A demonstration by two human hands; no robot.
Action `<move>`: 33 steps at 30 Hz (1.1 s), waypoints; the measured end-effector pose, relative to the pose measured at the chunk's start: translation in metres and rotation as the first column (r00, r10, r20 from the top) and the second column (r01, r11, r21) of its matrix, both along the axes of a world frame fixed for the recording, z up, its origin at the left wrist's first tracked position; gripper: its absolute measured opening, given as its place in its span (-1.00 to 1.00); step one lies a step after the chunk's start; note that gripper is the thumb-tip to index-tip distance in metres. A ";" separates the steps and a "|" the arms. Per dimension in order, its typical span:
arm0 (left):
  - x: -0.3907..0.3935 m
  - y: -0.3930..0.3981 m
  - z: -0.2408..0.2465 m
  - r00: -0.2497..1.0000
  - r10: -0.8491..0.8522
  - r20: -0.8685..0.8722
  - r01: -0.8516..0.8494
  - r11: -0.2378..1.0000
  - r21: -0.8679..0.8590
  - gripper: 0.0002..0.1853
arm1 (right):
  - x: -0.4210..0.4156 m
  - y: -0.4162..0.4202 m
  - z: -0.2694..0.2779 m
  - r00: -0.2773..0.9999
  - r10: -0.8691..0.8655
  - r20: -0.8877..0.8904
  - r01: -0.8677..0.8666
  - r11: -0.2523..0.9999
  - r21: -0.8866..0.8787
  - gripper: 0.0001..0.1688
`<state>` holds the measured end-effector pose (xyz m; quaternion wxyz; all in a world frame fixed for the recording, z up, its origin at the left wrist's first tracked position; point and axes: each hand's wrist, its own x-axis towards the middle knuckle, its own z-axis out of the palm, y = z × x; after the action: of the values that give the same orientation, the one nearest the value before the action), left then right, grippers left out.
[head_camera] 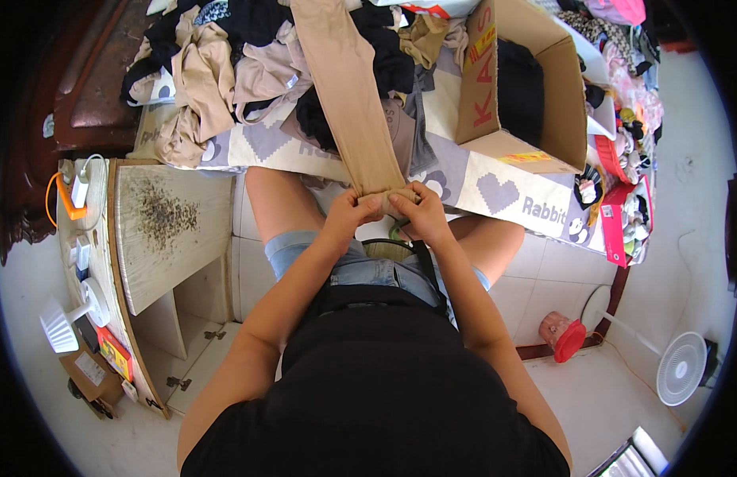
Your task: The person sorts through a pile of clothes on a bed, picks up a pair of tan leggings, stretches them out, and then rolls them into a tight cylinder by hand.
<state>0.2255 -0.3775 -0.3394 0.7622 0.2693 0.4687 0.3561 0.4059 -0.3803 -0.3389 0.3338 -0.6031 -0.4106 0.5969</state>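
Note:
A long beige knit garment [355, 101], apparently leggings or tights, stretches from the bed's edge down to my lap. Its near end is bunched or rolled between my two hands. My left hand [351, 216] grips that end on one side, thumb on top. On the other side my right hand [421, 210] pinches the same bunched end, its thumb close to the left one. The fingers under the fabric are partly hidden. Beneath the garment lie a brown printed piece [398, 119] and a black cloth [316, 122].
Heaped clothes [204, 65] cover the patterned bedspread [493, 191]. A cardboard box [562, 77] holding black cloth stands at the right, near a red-pink box [615, 229] of small items. A cabinet [160, 232] is at my left; a white fan [681, 369] and a red bin [568, 340] are at right.

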 end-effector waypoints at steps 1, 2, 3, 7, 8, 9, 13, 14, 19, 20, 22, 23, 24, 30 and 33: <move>0.001 -0.002 0.000 0.997 -0.043 -0.059 0.047 0.996 0.072 -0.65 | -0.001 0.002 0.005 0.999 -0.006 -0.044 0.005 0.999 -0.033 -0.70; 0.001 -0.003 0.001 0.999 -0.013 -0.051 0.015 0.999 0.035 -0.64 | -0.003 0.003 0.007 0.996 -0.014 -0.088 0.008 0.998 -0.066 -0.69; 0.002 -0.003 0.003 0.999 0.014 -0.042 -0.014 1.000 0.000 -0.64 | -0.004 0.001 0.005 0.997 -0.032 -0.066 0.034 0.999 0.034 -0.68; 0.000 0.002 0.001 0.996 0.090 -0.004 -0.090 0.988 -0.125 -0.63 | -0.011 -0.006 -0.006 0.997 -0.036 -0.075 0.057 0.953 0.299 -0.71; -0.001 0.002 0.001 0.998 0.062 0.004 -0.061 0.993 -0.102 -0.63 | -0.011 -0.006 -0.008 0.995 -0.017 -0.100 0.049 0.942 0.331 -0.73; -0.001 0.002 0.005 0.999 0.034 0.010 -0.033 0.996 -0.080 -0.64 | -0.008 -0.005 -0.011 0.982 -0.039 -0.183 0.083 0.967 0.242 -0.75; 0.002 -0.002 0.007 0.996 -0.020 0.091 0.026 0.997 -0.074 -0.62 | -0.003 0.000 -0.009 0.922 -0.171 -0.346 0.181 0.983 -0.003 -0.81; 0.001 -0.003 0.008 0.991 -0.016 0.135 0.027 0.997 -0.078 -0.61 | -0.004 0.000 -0.007 0.915 -0.204 -0.349 0.207 0.978 -0.030 -0.81; -0.004 -0.001 0.020 0.951 -0.030 0.309 0.076 0.988 -0.138 -0.59 | -0.003 0.001 -0.004 0.940 -0.183 -0.288 0.183 0.983 -0.027 -0.81; -0.006 -0.002 0.018 0.943 -0.016 0.331 0.070 0.985 -0.154 -0.59 | -0.002 0.001 -0.004 0.953 -0.160 -0.256 0.161 0.987 -0.014 -0.81; -0.008 -0.002 0.013 0.927 0.011 0.374 0.064 0.980 -0.187 -0.57 | 0.001 0.000 -0.010 0.985 -0.081 -0.152 0.091 0.994 0.062 -0.79; -0.006 -0.003 0.012 0.955 -0.013 0.297 0.058 0.988 -0.143 -0.56 | 0.002 0.000 -0.013 0.994 -0.043 -0.097 0.053 0.994 0.097 -0.78; -0.002 -0.003 0.015 0.976 -0.031 0.217 0.054 0.994 -0.098 -0.54 | -0.002 0.000 -0.011 0.987 -0.105 -0.118 0.121 0.983 0.139 -0.76; 0.002 -0.003 0.004 0.997 0.025 0.072 -0.023 0.999 -0.027 -0.51 | -0.007 -0.001 -0.016 0.971 -0.240 0.014 0.231 0.947 0.223 -0.71; 0.000 -0.004 0.001 0.997 -0.007 0.081 0.008 1.000 -0.006 -0.53 | -0.007 0.002 -0.017 0.964 -0.219 0.153 0.153 0.921 0.359 -0.77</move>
<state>0.2258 -0.3811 -0.3388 0.7828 0.2540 0.4378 0.3621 0.3993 -0.3785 -0.3562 0.4487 -0.6259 -0.4791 0.4211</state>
